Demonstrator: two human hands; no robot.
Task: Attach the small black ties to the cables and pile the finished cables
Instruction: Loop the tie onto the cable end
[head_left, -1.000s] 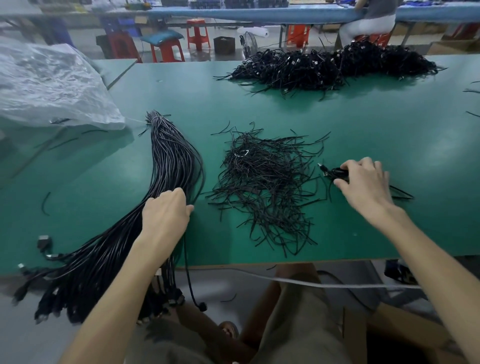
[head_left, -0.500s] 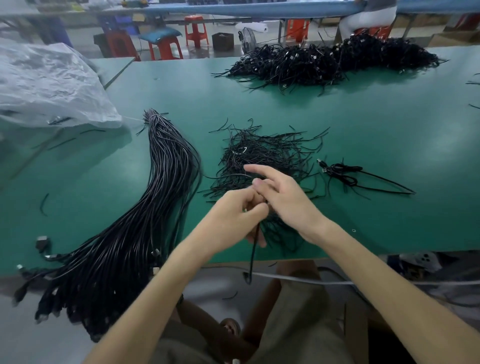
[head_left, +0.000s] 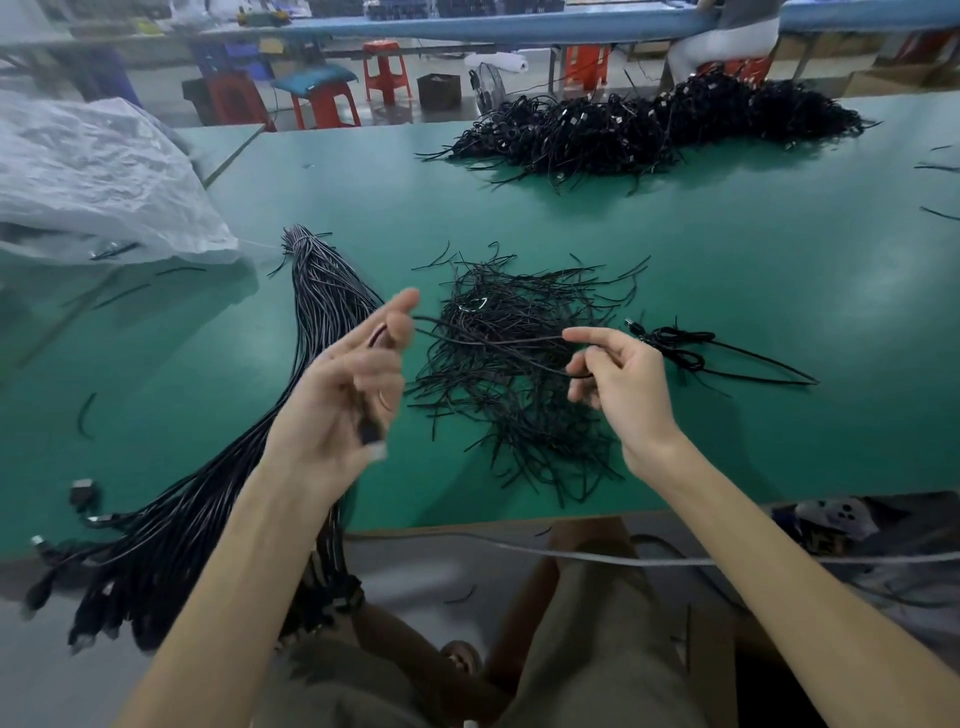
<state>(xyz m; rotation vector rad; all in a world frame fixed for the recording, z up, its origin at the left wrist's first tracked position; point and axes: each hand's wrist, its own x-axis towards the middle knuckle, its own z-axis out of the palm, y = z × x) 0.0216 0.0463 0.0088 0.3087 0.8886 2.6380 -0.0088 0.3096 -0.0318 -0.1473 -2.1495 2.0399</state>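
Person stands at a green table, both hands raised over the work. One loose cable is strung between the hands, hanging just above the heap of small black ties at table centre.

Left hand is motion-blurred. Its thumb and forefinger pinch the cable's near end, and the lower fingers look curled round a dark plug, but the blur makes that unsure. Right hand pinches the strand between thumb and forefinger tip. A second pass of the cable runs under that pinch, and the other fingers are loosely bent.

The bundle of untied cables lies left of the hands and droops off the near edge. One tied cable lies just right of the tie heap. The big finished pile sits well apart at the far side. A clear plastic bag is at far left.

Judged step: folding the cable into a hank before tying.

To do it well:
- Keep the folds equal in length and the plug ends together.
- Keep the strand taut enough that it doesn't dip into the heap and snag loose ties.
- Pass the whole hank to the left hand so the right is free to pull out a single tie.
- Wrap the tie round the middle and twist it snug so the loops can't spring open.
- Then lay it beside the tied one.
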